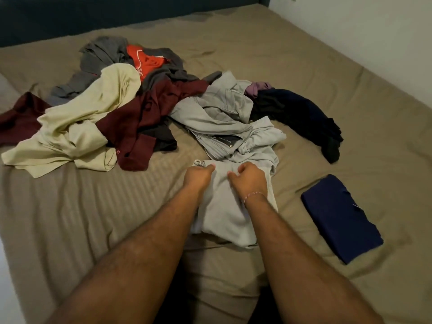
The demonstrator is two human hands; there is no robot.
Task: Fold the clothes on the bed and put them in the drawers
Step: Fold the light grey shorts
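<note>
A light grey pair of trousers (222, 206) lies partly folded on the bed in front of me, its upper part still crumpled further back. My left hand (198, 175) grips the folded edge on the left with curled fingers. My right hand (249, 177) grips the same fabric a little to the right. A dark blue garment (341, 218) lies folded flat to the right. Behind are loose clothes: a cream garment (77, 127), a maroon shirt (145, 118), a grey and orange heap (140, 59), and dark navy clothes (299, 113).
The bed (304, 54) has an olive-brown sheet, with bare sheet at the back right and front left. A dark headboard (70, 17) runs along the far edge. A white wall (374, 31) borders the right side.
</note>
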